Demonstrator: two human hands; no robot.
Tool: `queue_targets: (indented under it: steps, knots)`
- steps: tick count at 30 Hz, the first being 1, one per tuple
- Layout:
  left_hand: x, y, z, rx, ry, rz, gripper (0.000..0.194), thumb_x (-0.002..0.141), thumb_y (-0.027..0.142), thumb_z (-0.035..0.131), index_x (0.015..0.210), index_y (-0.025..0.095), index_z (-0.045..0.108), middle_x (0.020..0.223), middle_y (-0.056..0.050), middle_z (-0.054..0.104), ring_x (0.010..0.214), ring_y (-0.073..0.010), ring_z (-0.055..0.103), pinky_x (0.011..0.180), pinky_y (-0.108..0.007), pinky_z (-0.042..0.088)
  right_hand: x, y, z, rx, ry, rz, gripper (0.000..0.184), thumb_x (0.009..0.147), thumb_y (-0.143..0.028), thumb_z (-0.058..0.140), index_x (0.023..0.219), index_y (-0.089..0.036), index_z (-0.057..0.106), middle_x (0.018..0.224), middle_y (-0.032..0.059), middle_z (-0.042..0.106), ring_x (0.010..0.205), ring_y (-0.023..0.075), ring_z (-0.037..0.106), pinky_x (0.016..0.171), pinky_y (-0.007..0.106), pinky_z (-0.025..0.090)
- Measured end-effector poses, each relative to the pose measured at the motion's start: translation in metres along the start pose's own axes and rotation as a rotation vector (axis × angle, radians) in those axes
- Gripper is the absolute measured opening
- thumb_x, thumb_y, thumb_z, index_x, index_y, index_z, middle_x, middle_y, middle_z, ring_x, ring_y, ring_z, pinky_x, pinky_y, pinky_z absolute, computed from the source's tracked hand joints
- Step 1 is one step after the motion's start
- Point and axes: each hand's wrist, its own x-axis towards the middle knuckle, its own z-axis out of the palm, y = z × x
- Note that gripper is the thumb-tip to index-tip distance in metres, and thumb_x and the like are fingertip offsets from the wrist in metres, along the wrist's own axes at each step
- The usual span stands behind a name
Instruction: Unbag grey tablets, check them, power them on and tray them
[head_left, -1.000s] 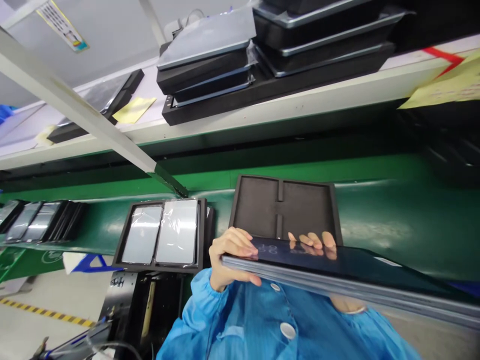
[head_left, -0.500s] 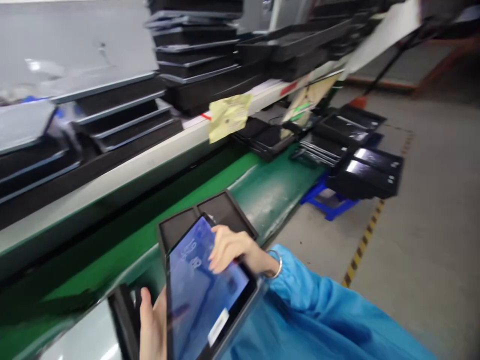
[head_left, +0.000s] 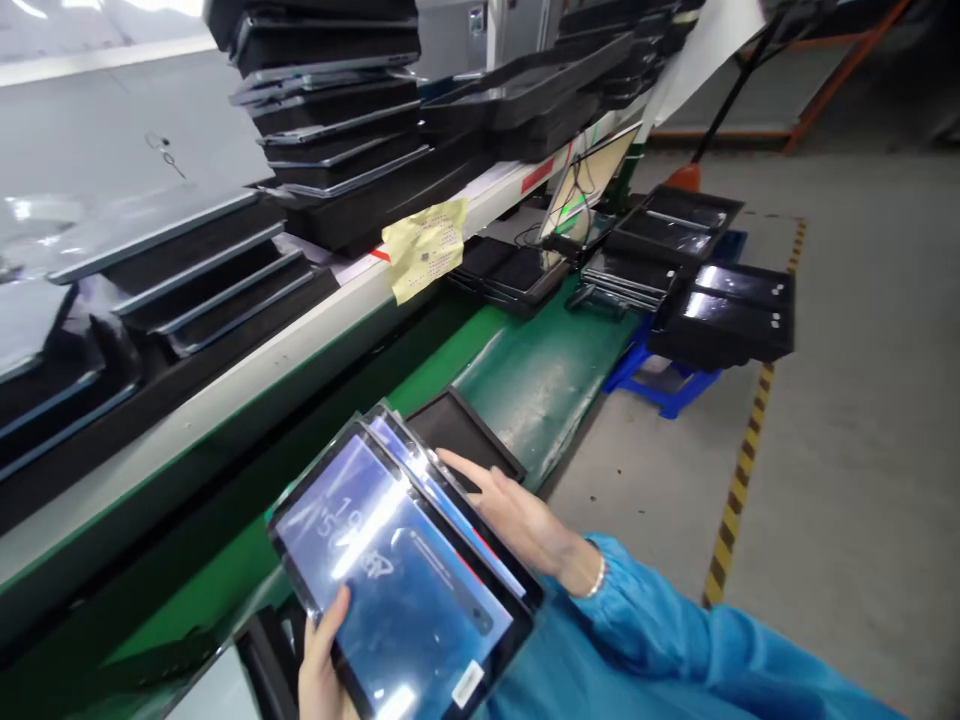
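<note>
Two lit tablets lie overlapped in front of me. My left hand grips the front tablet at its near left edge, its thumb on the screen and its other fingers hidden beneath. That screen shows a clock and a small white label in a corner. The rear tablet shows as a strip behind it. My right hand holds the rear tablet along its right edge, fingers partly hidden. Just beyond, a black tray rests on the green bench surface.
Black trays with tablets are stacked on the shelf at upper left. A yellow paper hangs from the shelf edge. More tablets lie farther along the bench. A blue stool bears dark trays. Striped tape crosses the floor.
The tablets have come up off the tray, and a second one now shows behind the front one. My right hand has moved from the front screen to the right edge.
</note>
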Motion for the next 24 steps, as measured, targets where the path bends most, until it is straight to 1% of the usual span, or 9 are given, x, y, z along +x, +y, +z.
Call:
queue_targets:
  steps: [3,4,5,7,9,12,17,21,24]
  knots:
    - [-0.018,0.001,0.009,-0.037,0.064,0.096,0.067,0.064,0.015,0.086,0.126,0.029,0.067,0.093,-0.001,0.082,0.088,-0.0297,0.08,0.085,-0.039,0.066,-0.006,-0.012,0.009,-0.024,0.024,-0.022,0.072,0.097,-0.044,0.067,0.159,-0.028,0.034,0.16,0.0076,0.047,0.145,0.0246,0.047,0.121,0.041,0.037]
    - [-0.024,0.001,0.012,-0.047,0.054,0.136,0.07,0.063,0.016,0.087,0.129,0.03,0.066,0.095,-0.001,0.082,0.088,-0.029,0.08,0.085,-0.039,0.065,-0.009,-0.015,0.011,-0.058,0.039,-0.033,0.073,0.094,-0.038,0.072,0.158,-0.031,0.038,0.163,0.0045,0.042,0.147,0.0235,0.044,0.122,0.038,0.037]
    - [-0.029,0.0,0.014,-0.055,0.032,0.162,0.073,0.062,0.017,0.088,0.13,0.029,0.064,0.096,-0.002,0.081,0.088,-0.0287,0.08,0.085,-0.039,0.065,-0.012,-0.018,0.013,-0.089,0.058,-0.037,0.071,0.095,-0.035,0.072,0.157,-0.032,0.039,0.163,0.003,0.041,0.146,0.0228,0.045,0.12,0.036,0.039]
    - [-0.036,0.0,0.017,-0.061,-0.014,0.19,0.079,0.059,0.02,0.09,0.132,0.026,0.063,0.098,-0.004,0.081,0.088,-0.0296,0.079,0.085,-0.04,0.065,-0.017,-0.02,0.014,-0.118,0.092,-0.022,0.066,0.097,-0.033,0.069,0.156,-0.035,0.039,0.16,0.002,0.045,0.141,0.0223,0.051,0.114,0.033,0.047]
    - [-0.04,0.0,0.016,-0.066,-0.046,0.207,0.083,0.057,0.023,0.092,0.133,0.023,0.062,0.1,-0.008,0.081,0.09,-0.0316,0.079,0.085,-0.041,0.064,-0.021,-0.02,0.014,-0.134,0.114,0.011,0.065,0.097,-0.031,0.068,0.156,-0.037,0.04,0.158,0.0008,0.049,0.137,0.0222,0.055,0.11,0.031,0.052]
    - [-0.045,0.0,0.011,-0.065,-0.057,0.245,0.082,0.057,0.024,0.092,0.134,0.022,0.062,0.102,-0.01,0.08,0.093,-0.0326,0.078,0.086,-0.041,0.064,-0.025,-0.022,0.018,-0.157,0.152,0.067,0.065,0.095,-0.033,0.071,0.154,-0.038,0.043,0.155,-0.0003,0.052,0.135,0.0236,0.058,0.111,0.033,0.052]
    - [-0.053,0.001,0.008,-0.057,-0.045,0.272,0.083,0.058,0.021,0.091,0.135,0.024,0.061,0.103,-0.007,0.08,0.093,-0.0308,0.078,0.085,-0.04,0.064,-0.026,-0.027,0.027,-0.176,0.228,0.164,0.072,0.092,-0.04,0.073,0.156,-0.036,0.041,0.149,0.0023,0.06,0.132,0.0278,0.061,0.109,0.038,0.055]
    - [-0.057,0.001,0.01,-0.071,-0.037,0.248,0.082,0.06,0.022,0.091,0.135,0.026,0.06,0.103,-0.007,0.081,0.095,-0.0311,0.078,0.085,-0.04,0.064,-0.025,-0.028,0.027,-0.181,0.218,0.134,0.069,0.092,-0.038,0.073,0.154,-0.037,0.043,0.146,0.0016,0.062,0.13,0.0263,0.062,0.106,0.035,0.057]
    - [-0.057,0.001,0.01,-0.059,-0.032,0.236,0.079,0.059,0.023,0.092,0.132,0.025,0.063,0.104,-0.007,0.08,0.094,-0.0304,0.078,0.085,-0.039,0.064,-0.025,-0.029,0.026,-0.189,0.2,0.133,0.07,0.093,-0.037,0.072,0.156,-0.036,0.041,0.144,0.0021,0.064,0.13,0.0257,0.062,0.102,0.034,0.059]
